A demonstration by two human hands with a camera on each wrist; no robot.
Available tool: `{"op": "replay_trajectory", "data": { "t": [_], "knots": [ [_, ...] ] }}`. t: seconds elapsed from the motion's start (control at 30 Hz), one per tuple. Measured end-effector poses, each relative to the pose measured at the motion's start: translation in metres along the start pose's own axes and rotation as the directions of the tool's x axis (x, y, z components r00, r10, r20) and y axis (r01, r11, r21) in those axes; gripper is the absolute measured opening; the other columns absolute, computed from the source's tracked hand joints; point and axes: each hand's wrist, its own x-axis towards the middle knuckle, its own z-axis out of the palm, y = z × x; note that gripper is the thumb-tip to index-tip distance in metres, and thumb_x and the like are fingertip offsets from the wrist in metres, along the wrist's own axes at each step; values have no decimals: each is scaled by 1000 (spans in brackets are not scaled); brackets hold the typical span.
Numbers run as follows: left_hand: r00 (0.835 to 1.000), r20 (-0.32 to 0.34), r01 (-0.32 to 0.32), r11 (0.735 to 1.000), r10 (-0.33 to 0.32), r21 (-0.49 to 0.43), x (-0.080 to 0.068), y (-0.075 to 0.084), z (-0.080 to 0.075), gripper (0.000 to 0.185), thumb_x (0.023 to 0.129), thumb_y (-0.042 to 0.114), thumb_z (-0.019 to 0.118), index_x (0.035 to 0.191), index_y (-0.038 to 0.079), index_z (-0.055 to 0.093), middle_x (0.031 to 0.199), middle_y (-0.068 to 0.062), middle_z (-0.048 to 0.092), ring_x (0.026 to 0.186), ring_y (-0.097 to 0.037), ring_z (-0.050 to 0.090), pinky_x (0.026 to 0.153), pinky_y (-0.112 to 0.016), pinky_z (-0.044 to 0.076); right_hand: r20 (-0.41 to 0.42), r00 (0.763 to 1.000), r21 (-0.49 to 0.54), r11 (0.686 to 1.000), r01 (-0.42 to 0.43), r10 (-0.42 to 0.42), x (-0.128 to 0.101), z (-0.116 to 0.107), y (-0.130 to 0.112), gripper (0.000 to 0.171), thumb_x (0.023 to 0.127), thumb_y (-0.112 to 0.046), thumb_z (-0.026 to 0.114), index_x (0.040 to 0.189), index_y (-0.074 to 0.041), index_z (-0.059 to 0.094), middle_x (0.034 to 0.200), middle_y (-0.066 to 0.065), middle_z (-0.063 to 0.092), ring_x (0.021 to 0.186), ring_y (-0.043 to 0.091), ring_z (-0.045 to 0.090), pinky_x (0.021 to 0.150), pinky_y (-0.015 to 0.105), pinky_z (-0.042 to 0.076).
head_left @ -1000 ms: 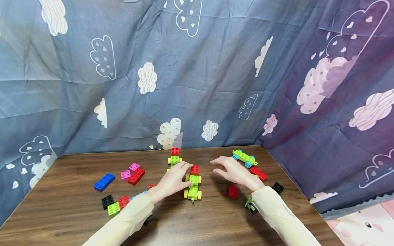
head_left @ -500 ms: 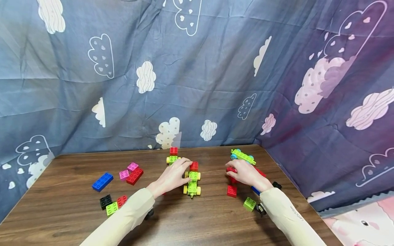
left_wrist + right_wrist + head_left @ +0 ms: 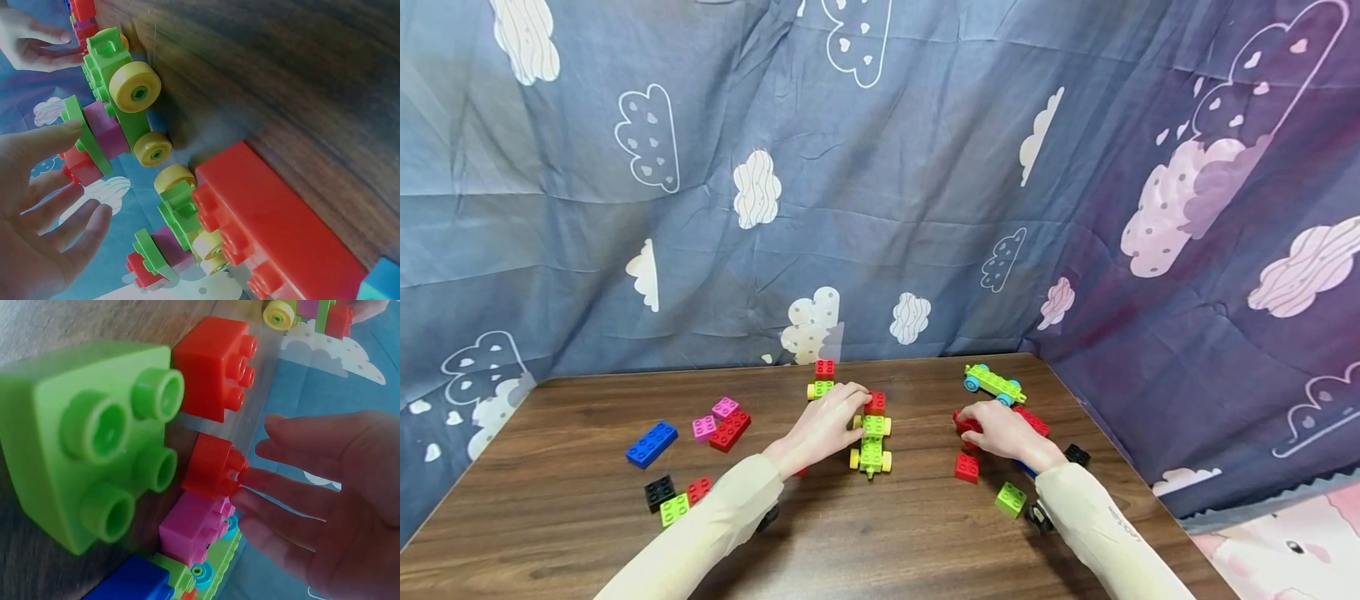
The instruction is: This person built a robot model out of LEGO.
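Wood table [image 3: 587,500], mid: green wheeled car [image 3: 871,442] w/ yellow wheels, red brick on its far end; long axis runs near-to-far, away from the person. Left hand [image 3: 823,429] rests on its left side, fingers relaxed & spread, no pinch. Right hand [image 3: 1000,429] well apart to the right, fingertips [image 3: 250,478] touching small red brick [image 3: 964,423], fingers loosely bent, not closed round it. No readable brand/writing on bricks; sleeve print too small to read.
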Motion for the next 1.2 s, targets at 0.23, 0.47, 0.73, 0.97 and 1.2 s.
{"op": "replay_trajectory", "data": {
  "t": [0.23,0.47,0.73,0.97,1.2],
  "knots": [
    [1000,-20,-3,1000,3,0,6,-3,4,42,81,14,81,119,4,66,121,-7,64,105,-22,62,88,-35,56,8,1000,21,999,26,-27,5,2,-13,19,87,-8,71,104,0,73,101,11,75,93,25,71,84,42,57],
    [1000,0,19,1000,-19,-6,15,-7,5,43,81,13,81,120,2,66,122,-10,64,107,-24,61,92,-36,55,6,992,55,991,125,-125,11,1,-32,18,87,-4,70,104,0,73,101,11,75,93,24,70,83,39,58],
    [999,38,15,1000,-15,10,23,-9,5,51,84,14,79,130,0,61,135,-14,62,118,-30,59,100,-41,52,13,984,52,983,176,-177,14,0,-37,27,82,7,69,109,3,70,108,15,72,102,31,67,91,45,55],
    [998,65,7,997,-12,79,33,-13,6,51,84,19,79,130,2,63,135,-13,62,116,-29,60,96,-41,54,69,976,29,979,203,-205,14,1,-41,33,78,10,70,109,1,70,111,14,71,102,30,67,91,44,56],
    [997,73,18,990,-28,138,41,-17,7,48,84,20,79,127,4,64,132,-12,63,113,-30,60,86,-43,58,62,968,31,970,242,-243,13,7,-46,33,77,9,73,108,0,70,107,12,71,95,24,67,83,37,58]
  ]
}}
